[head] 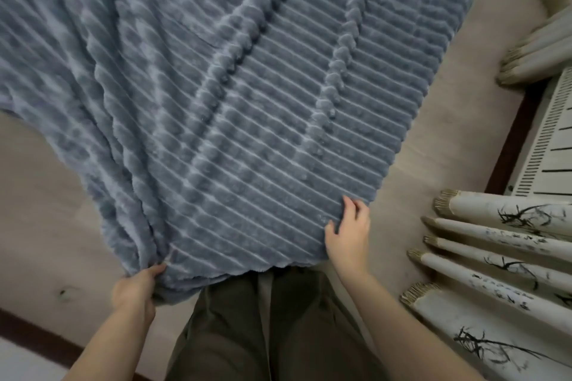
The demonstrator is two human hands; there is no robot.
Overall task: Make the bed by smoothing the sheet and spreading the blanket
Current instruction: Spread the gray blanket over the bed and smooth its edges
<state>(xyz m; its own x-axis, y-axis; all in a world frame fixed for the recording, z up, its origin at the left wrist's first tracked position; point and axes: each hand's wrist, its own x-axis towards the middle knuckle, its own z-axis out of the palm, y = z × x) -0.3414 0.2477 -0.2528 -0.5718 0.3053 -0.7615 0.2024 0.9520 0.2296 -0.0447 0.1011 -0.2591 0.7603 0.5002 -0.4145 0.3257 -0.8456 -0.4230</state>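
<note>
Head view: a blue-grey ribbed fleece blanket (pixel 247 86) lies across a beige sheet (pixel 439 96) and covers most of the upper and central area of the bed. The ribs run diagonally, and several raised folds run from the far side toward the near left corner. The sheet is exposed along the right side of the blanket and at the near left, where it carries a small dark mark (pixel 66 291). The left hand (pixel 134 289) is at the near left corner of the blanket, where the fabric is gathered into a bunch. Its fingers are clenched around this bunch, with the thumb on top. The right hand (pixel 349 233) is at the near right corner of the blanket. Its fingers curl over the corner edge and the thumb lies on the upper surface, so the hand grasps the corner. The near edge of the blanket spans between the two hands and overlaps the person's dark olive trousers (pixel 263 337). To the right of the bed are pleated white curtains (pixel 501 275) with black ink-brush markings and fringed hems. Beyond them is a white slotted panel (pixel 551 139). A dark wooden strip (pixel 507 151) borders the sheet on the right.
</note>
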